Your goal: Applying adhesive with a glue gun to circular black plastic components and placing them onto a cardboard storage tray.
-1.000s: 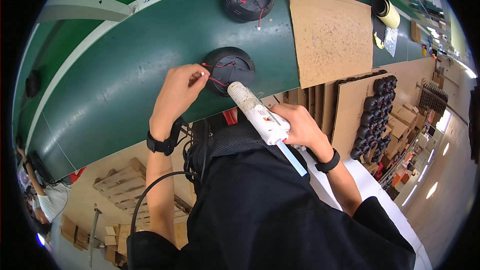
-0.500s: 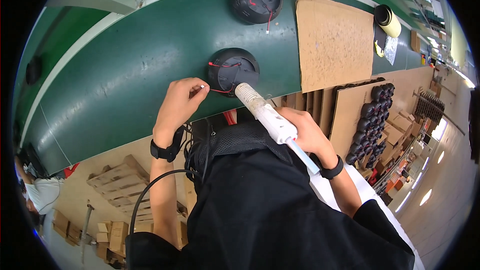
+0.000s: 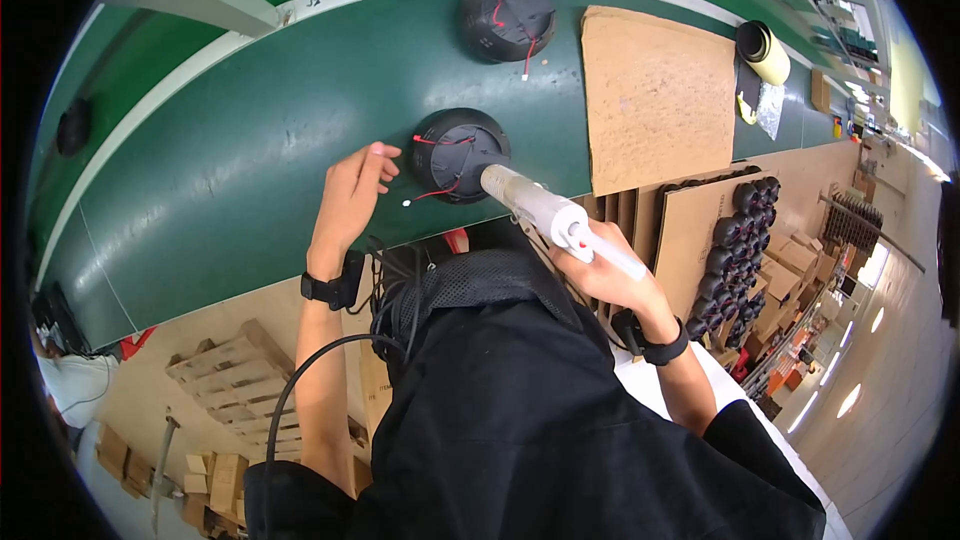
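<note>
A round black housing lies on the green bench, with thin red wires across its face. From its near side a red lead ends in a small white connector on the bench. My left hand hovers left of this housing, fingers loosely bent and apart, with nothing in them. My right hand is closed round a white hot glue gun, whose nozzle end points at the housing's lower right edge. The tip's exact contact is hard to see. Farther back sits a second black housing with similar red wires.
A brown cardboard sheet lies right of the housings. Beyond it are a yellow roll and a clear plastic bag. Black round parts stand in rows below the bench at right. A wooden pallet rests on the floor at left.
My left hand has let go of the red lead's white connector and moved up and left of it. The glue gun has turned in my right hand, its rear now lifted toward me.
</note>
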The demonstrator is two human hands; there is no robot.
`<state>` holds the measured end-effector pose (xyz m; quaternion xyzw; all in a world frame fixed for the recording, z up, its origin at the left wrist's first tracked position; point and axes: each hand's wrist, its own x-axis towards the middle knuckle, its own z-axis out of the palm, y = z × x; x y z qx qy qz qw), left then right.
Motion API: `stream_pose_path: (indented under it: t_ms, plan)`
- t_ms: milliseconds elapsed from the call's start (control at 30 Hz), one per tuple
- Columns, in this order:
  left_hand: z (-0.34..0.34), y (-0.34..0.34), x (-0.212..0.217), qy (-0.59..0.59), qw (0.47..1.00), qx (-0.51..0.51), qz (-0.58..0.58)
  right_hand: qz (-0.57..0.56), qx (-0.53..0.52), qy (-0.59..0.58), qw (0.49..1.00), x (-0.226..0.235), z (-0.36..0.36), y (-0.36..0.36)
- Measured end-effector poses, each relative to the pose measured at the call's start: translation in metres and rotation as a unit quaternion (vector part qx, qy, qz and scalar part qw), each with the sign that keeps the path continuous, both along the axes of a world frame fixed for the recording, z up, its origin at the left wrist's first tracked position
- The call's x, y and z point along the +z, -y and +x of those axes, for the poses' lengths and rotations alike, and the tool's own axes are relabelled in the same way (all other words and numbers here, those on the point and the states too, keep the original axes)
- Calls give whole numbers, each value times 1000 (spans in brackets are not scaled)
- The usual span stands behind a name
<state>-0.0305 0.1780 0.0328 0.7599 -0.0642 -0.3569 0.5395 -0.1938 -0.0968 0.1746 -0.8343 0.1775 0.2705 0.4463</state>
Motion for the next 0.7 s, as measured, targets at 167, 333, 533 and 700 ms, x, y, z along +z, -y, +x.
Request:
stream_pose_path:
  t_ms: [167,333,533,700]
  plan:
    - [-18,-2,-31,78,986,-130,74,33,-103,61,992,-3,-30,24]
    - [-38,24,-26,168,971,-159,56,-125,-125,97,980,-51,-43,88]
    - [-41,73,-9,162,980,-106,47,-319,-123,269,900,-151,-19,186]
    - [-55,68,-11,146,988,-15,37,-369,-74,134,917,-175,-22,201]
